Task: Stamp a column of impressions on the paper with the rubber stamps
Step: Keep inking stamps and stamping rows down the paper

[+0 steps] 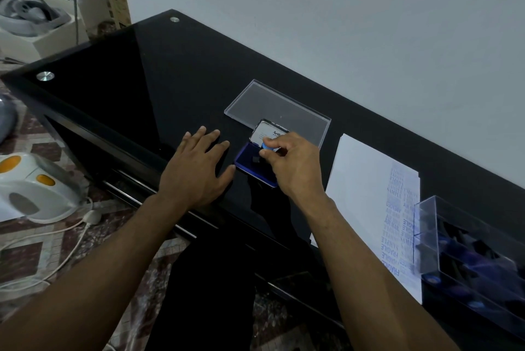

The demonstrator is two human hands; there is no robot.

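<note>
Pinching rubber stamp above ink pad, right hand.

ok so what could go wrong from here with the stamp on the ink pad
The left hand lies flat on the table beside the ink pad, not gripping it, so the pad may slide as the right hand presses the stamp down.

The paper already carries crowded blue impressions and lies loose, so a fresh mark may overlap them or skew.

Its near corner sits by the clear stamp box, which a hurried hand could knock.
</note>
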